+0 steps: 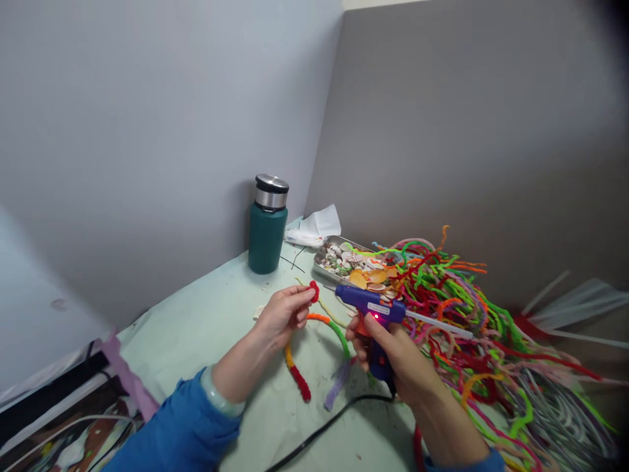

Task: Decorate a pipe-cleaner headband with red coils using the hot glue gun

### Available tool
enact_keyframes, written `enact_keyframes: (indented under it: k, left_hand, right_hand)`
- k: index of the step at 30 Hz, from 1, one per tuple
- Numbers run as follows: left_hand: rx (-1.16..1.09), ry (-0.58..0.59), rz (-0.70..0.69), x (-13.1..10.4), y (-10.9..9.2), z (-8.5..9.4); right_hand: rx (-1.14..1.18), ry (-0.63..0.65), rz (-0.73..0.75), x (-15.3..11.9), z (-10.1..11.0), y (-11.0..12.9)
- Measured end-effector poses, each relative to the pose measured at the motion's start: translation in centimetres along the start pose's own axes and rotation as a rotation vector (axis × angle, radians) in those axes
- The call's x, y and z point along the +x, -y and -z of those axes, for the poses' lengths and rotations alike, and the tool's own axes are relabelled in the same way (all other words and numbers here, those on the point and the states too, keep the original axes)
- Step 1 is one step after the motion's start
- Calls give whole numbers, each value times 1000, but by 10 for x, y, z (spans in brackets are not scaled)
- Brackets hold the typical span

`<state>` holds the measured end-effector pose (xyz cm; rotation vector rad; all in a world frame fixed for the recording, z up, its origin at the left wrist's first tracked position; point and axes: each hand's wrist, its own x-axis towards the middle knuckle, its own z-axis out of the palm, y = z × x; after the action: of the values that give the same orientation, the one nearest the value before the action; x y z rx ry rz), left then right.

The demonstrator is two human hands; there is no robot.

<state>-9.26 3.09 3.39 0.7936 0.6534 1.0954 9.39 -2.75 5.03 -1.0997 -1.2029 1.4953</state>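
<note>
My left hand (286, 311) pinches a small curled red piece of pipe cleaner (314, 292) between thumb and fingertips. In my right hand (388, 347) is a blue hot glue gun (363, 300), its nozzle pointing left toward the red piece with a gap between them. A red light glows on the gun's side, and a white glue stick (439, 323) sticks out of its back. Below the hands, a multicoloured pipe-cleaner arch (339, 337) lies on the table, with red, yellow, orange, green and purple sections; my left hand covers part of it.
A green bottle (268, 236) stands near the wall. Behind the gun sits a metal tray (327, 272) of shells, with white tissue (318, 226) beyond it. A big heap of pipe cleaners (452, 321) fills the right side. The gun's black cord (334, 423) crosses the table (196, 328).
</note>
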Motion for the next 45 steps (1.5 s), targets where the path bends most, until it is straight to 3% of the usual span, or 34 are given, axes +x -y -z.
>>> enact_keyframes:
  k: [8, 16, 24, 30, 38, 45]
  left_hand:
    - [9, 26, 7, 0, -1, 0]
    - [65, -43, -8, 1, 3, 2]
    - [77, -44, -8, 2, 3, 3]
    - [78, -51, -2, 1, 4, 2]
    - [75, -39, 2, 0, 3, 1]
    - [81, -52, -4, 1, 5, 3]
  right_hand:
    - [-119, -8, 46, -3, 0, 1]
    - [-285, -91, 92, -4, 4, -2]
    - [-146, -154, 44, -3, 3, -3]
    - [104, -151, 61, -1, -3, 0]
    - [548, -49, -179, 2, -1, 6]
    - [466, -95, -20, -3, -7, 15]
